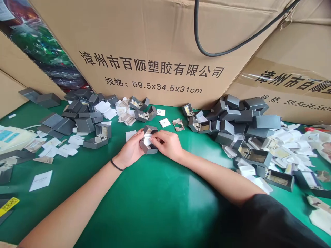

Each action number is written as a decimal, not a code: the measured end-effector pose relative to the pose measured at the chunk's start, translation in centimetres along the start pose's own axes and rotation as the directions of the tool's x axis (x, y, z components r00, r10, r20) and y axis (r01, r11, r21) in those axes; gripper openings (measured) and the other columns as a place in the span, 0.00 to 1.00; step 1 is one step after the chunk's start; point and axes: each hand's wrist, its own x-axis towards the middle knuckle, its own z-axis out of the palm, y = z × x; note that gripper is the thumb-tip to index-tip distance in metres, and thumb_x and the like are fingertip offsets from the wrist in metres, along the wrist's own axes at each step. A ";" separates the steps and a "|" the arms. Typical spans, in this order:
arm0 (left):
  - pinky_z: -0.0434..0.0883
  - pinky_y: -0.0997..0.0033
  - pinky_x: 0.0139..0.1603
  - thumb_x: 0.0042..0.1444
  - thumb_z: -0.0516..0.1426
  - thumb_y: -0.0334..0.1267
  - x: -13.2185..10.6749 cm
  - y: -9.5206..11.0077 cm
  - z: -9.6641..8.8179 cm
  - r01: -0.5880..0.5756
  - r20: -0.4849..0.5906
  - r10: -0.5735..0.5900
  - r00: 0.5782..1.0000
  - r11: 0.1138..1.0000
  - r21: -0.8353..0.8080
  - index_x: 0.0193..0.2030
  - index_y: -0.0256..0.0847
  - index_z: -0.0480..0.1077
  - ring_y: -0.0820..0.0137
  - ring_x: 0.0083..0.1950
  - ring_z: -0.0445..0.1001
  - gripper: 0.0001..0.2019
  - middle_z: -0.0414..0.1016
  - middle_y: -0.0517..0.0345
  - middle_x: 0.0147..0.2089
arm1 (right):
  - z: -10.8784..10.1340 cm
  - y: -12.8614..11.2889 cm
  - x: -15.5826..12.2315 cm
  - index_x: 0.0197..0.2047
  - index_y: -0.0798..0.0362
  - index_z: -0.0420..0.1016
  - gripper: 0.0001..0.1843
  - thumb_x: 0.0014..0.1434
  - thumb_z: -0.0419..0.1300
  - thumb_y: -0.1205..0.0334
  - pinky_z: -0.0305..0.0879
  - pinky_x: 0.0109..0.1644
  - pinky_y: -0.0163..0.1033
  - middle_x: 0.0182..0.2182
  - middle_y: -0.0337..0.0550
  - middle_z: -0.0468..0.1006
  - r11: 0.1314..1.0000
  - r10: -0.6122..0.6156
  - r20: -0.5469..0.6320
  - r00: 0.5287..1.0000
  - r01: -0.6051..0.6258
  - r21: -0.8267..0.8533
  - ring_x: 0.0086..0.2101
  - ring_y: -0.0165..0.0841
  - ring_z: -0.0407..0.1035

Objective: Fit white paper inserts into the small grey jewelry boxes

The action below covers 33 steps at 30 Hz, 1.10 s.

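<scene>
Head: open box (150,149) in left hand (131,148)

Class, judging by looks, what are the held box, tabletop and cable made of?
Held box: perhaps board or plastic; matte dark grey, crisp edges.
Tabletop: probably plastic or rubber; glossy green, visible reflections.
Cable: likely rubber or plastic; dull black, smooth curve.

Sm. dk-gray box (150,150), open w/ white insert (148,139), btwn fingers (160,135).

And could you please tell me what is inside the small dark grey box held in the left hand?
A white, paper-like piece shows inside the box; the right hand covers part, so anything beneath is hidden.
</scene>
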 end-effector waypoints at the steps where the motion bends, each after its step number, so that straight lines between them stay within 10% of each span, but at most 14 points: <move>1: 0.69 0.73 0.42 0.59 0.54 0.38 0.0 0.0 0.0 -0.008 -0.007 0.008 1.000 1.000 0.009 0.43 0.42 0.70 0.71 0.43 0.72 0.08 0.75 0.59 0.42 | 0.0 -0.1 0.0 0.32 0.52 0.74 0.11 0.61 0.53 0.59 0.59 0.32 0.30 0.26 0.38 0.75 1.000 0.013 0.002 1.000 -0.013 0.017 0.27 0.27 0.67; 22: 0.68 0.61 0.53 0.62 0.48 0.45 0.1 0.8 0.9 0.087 -0.147 -0.057 0.988 0.974 0.207 0.55 0.43 0.67 0.62 0.56 0.69 0.18 0.73 0.54 0.52 | 0.0 0.4 -0.1 0.40 0.47 0.75 0.12 0.63 0.53 0.53 0.51 0.28 0.33 0.33 0.36 0.80 0.997 0.059 -0.005 0.998 -0.059 -0.041 0.30 0.29 0.72; 33: 0.71 0.58 0.49 0.60 0.48 0.44 -0.1 1.2 1.1 0.094 -0.129 -0.071 0.989 0.978 0.186 0.59 0.37 0.64 0.55 0.59 0.67 0.23 0.71 0.46 0.56 | 0.0 0.7 -0.3 0.32 0.48 0.77 0.20 0.65 0.48 0.49 0.45 0.25 0.34 0.29 0.39 0.78 0.975 -0.196 0.155 0.968 0.210 -0.079 0.30 0.29 0.70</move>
